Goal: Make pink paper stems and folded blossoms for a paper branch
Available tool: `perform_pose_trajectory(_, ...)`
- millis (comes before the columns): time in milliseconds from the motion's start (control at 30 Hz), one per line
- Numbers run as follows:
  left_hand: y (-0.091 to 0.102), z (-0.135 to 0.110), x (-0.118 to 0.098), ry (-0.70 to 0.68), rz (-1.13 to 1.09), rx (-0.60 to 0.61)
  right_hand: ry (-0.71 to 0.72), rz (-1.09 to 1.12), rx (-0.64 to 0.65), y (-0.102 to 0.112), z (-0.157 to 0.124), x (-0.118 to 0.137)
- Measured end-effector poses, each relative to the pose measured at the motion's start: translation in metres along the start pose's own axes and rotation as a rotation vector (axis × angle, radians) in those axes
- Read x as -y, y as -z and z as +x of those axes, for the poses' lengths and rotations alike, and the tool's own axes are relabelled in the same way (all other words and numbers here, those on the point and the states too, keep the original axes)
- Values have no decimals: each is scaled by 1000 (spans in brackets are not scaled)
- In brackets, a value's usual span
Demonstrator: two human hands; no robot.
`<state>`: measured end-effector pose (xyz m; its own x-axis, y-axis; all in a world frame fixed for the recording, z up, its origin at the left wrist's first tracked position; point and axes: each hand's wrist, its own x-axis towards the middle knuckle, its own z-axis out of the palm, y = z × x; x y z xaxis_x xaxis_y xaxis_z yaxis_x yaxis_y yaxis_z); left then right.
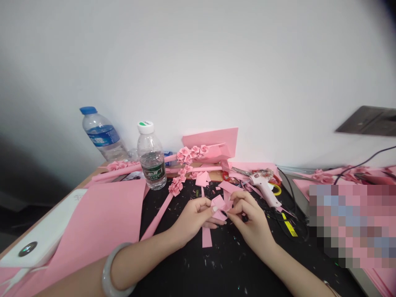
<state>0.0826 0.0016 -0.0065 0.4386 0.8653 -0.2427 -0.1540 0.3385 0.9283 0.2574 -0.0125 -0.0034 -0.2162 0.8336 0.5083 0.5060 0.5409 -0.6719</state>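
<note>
A small piece of folded pink paper (218,203) is held over the black mat. My left hand (195,215) pinches its left side between thumb and fingers, with other fingers beneath. At its right edge my right hand (250,219) is closed, thumb and forefinger together on the paper. A pink paper strip (207,238) lies on the mat just below my left hand. Several pink paper flowers (176,186) on a rolled pink paper stem (159,216) lie to the left of the hands.
A water bottle with a white cap (151,159) stands behind; a blue-capped bottle (103,136) leans left. A white glue gun (265,189) and scissors (276,189) lie right. Pink sheets (107,210) and a white device (40,231) are at left. A pixelated area covers the right.
</note>
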Motion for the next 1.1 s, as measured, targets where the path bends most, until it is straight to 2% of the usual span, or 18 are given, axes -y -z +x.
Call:
perform_pose_trajectory(200, 1, 0, -2, -6, -22, -30, 31, -3, 94, 1, 2, 1)
perform_pose_trajectory(367, 2, 0, -1, -12, 32, -32, -7, 8, 97, 1, 3, 0)
perform_pose_trajectory(533, 2, -1, -1, -17, 49, -50, 21, 28, 115, 4, 2, 2)
perform_pose_trajectory(700, 1, 1, 1, -18, 36, -38, -129, 5, 28, 4, 0, 2)
perform_pose_trajectory(800, 1, 2, 3, -14, 38, -22, -195, -65, 146, 0, 0, 0)
perform_pose_trajectory(900, 2, 2, 3, -4, 41, -15, -182, -93, 251, -3, 0, -1)
perform_pose_trajectory(1100, 2, 2, 3, 9, 47, 6, -131, -104, 264, -4, 0, 0)
